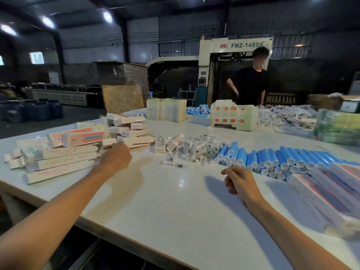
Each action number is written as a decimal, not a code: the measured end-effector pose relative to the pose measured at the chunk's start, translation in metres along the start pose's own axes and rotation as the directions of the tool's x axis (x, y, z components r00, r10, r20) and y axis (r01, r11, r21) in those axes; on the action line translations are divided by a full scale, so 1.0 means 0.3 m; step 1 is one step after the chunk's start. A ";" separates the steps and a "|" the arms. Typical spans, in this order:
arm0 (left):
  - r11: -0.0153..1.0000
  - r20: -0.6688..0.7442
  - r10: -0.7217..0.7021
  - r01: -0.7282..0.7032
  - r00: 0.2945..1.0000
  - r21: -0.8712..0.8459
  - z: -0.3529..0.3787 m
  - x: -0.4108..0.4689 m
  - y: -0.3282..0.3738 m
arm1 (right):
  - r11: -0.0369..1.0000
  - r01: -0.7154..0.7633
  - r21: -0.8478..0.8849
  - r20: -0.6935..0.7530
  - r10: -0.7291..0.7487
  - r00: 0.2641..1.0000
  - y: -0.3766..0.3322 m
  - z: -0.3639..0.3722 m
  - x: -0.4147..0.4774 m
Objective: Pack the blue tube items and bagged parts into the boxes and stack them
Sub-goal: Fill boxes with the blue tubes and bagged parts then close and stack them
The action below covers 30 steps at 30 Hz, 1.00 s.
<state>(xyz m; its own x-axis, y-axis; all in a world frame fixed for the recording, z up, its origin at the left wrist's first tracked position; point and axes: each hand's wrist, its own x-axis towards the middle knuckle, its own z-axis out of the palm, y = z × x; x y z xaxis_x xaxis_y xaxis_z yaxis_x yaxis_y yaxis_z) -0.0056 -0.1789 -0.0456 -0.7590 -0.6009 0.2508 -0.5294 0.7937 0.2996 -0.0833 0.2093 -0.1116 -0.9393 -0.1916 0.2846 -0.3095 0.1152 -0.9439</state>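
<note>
Your left hand [116,155] was stretched out to the pile of packed boxes [64,152] on the left part of the white table [175,207]. Its fingertips were at a small white box [122,140] on the near edge of that pile. You saw the hand from the back, so I cannot tell if the fingers had hold of the box or only touched it.

Your right hand [238,180] was above the bare middle of the table, with the fingers loosely curled and nothing in it. It was near the blue tubes [272,158], which lay in a long row on the right side, their white caps toward you. Just left of the tubes, touching their end, was the heap of bagged parts [194,150] in clear plastic. At the far right, beside the tubes, lay a stack of flat boxes [329,193], blurred.

On the far side of the table stood bundles of flat cartons [165,110], and more blue tubes [198,111] beside them. A person in a black shirt [251,84] stood there, in front of a machine marked FMZ-1450A [246,44].
</note>
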 end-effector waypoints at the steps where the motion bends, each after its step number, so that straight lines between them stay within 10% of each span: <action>1: 0.992 -0.005 0.029 -0.030 1.000 -0.124 -0.014 -0.014 0.061 | 1.000 -0.003 0.000 0.001 0.003 1.000 0.001 0.001 0.000; 7: 0.556 0.101 0.250 -0.057 0.963 -0.829 0.002 -0.161 0.448 | 1.000 -0.002 0.025 -0.057 0.003 0.998 0.004 -0.005 -0.004; 15: 0.200 0.047 0.385 -0.033 0.922 -0.979 0.277 -0.330 0.690 | 0.871 -0.016 -0.491 -0.406 -0.213 0.889 -0.058 -0.086 0.073; 25: 0.168 0.015 0.462 -0.070 0.887 -0.983 0.285 -0.361 0.666 | 0.022 -0.218 -0.976 -0.218 -0.159 0.963 -0.049 -0.306 0.320; 30: 0.146 0.043 0.536 -0.042 0.843 -0.988 0.279 -0.375 0.663 | -0.183 -0.152 -0.971 -0.139 -0.084 0.987 -0.022 -0.286 0.342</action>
<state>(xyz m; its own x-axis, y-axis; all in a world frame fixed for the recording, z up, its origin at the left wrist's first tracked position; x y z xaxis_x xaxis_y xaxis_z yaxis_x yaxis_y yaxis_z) -0.0572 0.0545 -0.0913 -0.9400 -0.0777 0.3321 0.3293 0.0474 0.9430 -0.1904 0.2726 -0.0618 -0.9213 -0.0635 0.3836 0.0556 0.9549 0.2916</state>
